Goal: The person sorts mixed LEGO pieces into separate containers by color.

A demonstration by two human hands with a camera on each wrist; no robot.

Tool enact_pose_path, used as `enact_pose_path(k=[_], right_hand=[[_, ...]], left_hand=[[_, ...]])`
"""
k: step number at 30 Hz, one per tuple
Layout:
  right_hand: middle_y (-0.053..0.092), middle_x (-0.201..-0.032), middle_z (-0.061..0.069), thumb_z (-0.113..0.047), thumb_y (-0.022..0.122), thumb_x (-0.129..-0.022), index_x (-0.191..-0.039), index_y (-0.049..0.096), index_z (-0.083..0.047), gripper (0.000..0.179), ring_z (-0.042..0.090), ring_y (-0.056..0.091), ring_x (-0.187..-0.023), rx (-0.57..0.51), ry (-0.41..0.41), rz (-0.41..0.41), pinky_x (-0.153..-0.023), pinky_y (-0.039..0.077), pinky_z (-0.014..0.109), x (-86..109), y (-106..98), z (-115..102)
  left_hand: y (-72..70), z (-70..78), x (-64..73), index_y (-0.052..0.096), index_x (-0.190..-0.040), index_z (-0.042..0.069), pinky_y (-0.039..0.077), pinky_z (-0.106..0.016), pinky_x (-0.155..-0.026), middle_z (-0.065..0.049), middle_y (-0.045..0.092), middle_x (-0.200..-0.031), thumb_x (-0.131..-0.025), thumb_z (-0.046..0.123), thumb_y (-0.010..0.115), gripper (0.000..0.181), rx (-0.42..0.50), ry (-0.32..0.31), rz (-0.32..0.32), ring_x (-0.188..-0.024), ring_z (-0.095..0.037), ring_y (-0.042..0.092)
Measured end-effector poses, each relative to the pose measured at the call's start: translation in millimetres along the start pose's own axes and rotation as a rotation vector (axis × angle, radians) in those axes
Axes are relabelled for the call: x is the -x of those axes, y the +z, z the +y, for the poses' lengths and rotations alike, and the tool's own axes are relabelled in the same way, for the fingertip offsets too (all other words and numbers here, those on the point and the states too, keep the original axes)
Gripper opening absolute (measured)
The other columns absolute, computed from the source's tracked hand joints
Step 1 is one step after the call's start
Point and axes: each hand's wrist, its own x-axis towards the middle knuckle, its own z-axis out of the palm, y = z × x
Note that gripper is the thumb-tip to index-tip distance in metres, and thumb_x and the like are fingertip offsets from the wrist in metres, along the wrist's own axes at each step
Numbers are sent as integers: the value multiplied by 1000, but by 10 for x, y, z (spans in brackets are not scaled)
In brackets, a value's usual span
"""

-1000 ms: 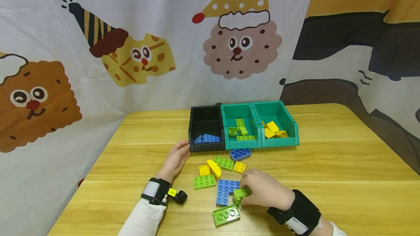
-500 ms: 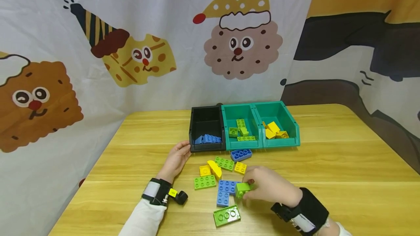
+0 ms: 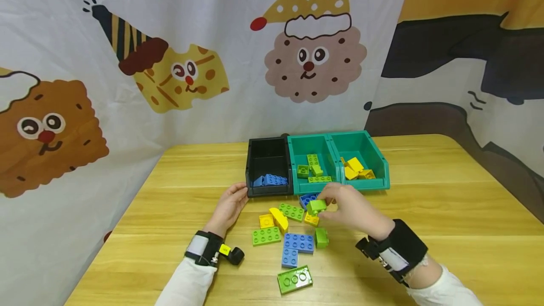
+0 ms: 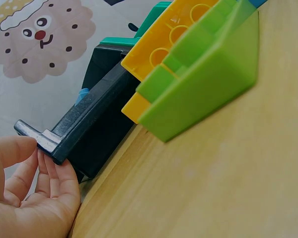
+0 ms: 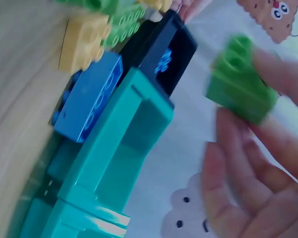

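Nearest me, an upturned green toy brick lies on the worktop, with two blue bricks just beyond. Farther out, I see the right hand's fingers clamped on a light green brick, lifted clear of the worktop. The left hand's thumb and fingers pinch the near left corner of the black storage bin, beside two teal bins.

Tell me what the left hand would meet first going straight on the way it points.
Most likely the black bin: the left hand is at its front corner and seems to grip it, though depth is unclear.
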Motion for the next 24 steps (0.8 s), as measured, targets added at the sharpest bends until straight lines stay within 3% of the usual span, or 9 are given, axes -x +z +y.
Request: enact_pose_path(k=[5, 14, 24], right_hand=[[65, -104, 11, -8, 76, -78, -112, 65, -2, 36, 15, 59, -76, -33, 47, 127, -70, 54, 32, -181, -20, 121], [63, -98, 12, -11, 75, -80, -111, 66, 0, 34, 20, 60, -78, -59, 136, 182, -71, 52, 35, -488, 109, 354], [62, -99, 13, -12, 73, -82, -111, 66, 0, 33, 19, 57, -76, 49, 202, 89, -70, 52, 33, -690, 300, 520]], left_hand=[[2, 6, 0, 53, -108, 0, 47, -20, -79, 0, 52, -97, -95, -1, 46, 15, -15, 2, 1, -84, -9, 52], [1, -5, -3, 52, -111, -2, 47, -20, -79, 1, 52, -97, -95, -1, 47, 16, -22, -2, 1, -85, -9, 52], [-1, 4, 6, 53, -109, 0, 47, -20, -79, 0, 52, -98, -95, -1, 47, 16, -18, -6, 4, -85, -9, 52]])
